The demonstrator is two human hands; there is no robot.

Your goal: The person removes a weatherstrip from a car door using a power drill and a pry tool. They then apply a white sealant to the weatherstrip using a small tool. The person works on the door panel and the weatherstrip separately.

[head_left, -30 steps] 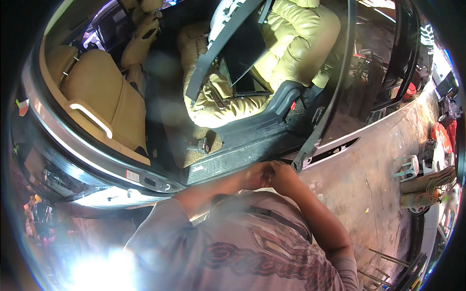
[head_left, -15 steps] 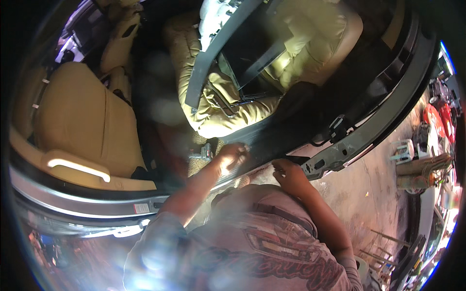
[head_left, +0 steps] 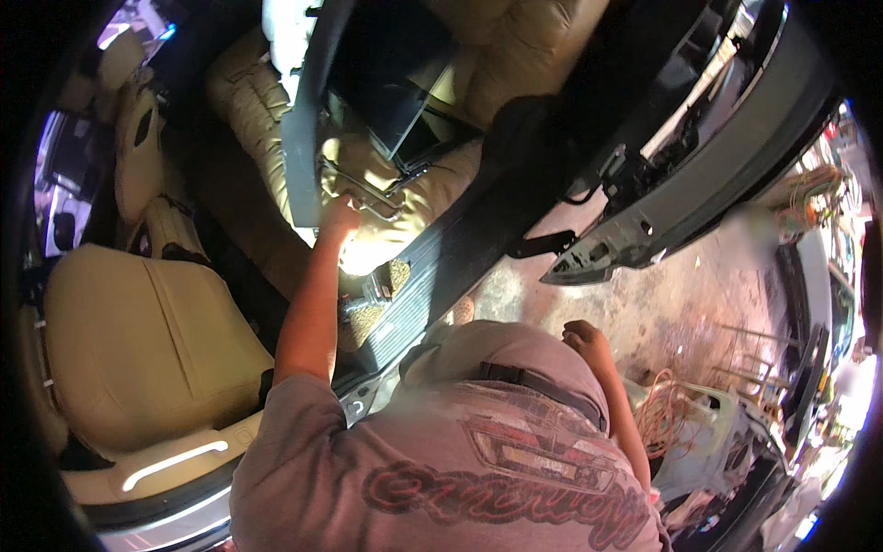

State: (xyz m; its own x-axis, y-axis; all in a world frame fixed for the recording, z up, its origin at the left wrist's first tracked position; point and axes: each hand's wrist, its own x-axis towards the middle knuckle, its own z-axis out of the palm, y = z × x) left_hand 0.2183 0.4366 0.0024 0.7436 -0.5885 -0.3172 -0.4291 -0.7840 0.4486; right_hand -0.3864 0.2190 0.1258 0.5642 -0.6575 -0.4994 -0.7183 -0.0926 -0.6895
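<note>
My left hand (head_left: 342, 217) reaches to the front of a beige leather car seat (head_left: 418, 207). Bright light washes out its fingertips, beside a thin dark metal rod (head_left: 375, 200) lying on the cushion; whether they grip it I cannot tell. A long grey trim strip (head_left: 302, 156) and a glossy dark panel (head_left: 377, 115) rest across the seat. My right hand (head_left: 589, 342) hangs low at my side above the floor, its fingers curled in. Nothing sticks out of it, and its palm is hidden.
A ribbed dark sill (head_left: 400, 322) runs between me and the seat. On the carpet lies a small grey part (head_left: 372, 290). The open door (head_left: 635, 248) stands to the right. Another beige seat (head_left: 152, 340) is at left. Coiled orange cable (head_left: 658, 414) sits by a pale plastic chair (head_left: 704, 419).
My left hand has moved from above the sill up to the seat, beside the rod. My right hand has left the door's edge and dropped to my side. The whole view has shifted.
</note>
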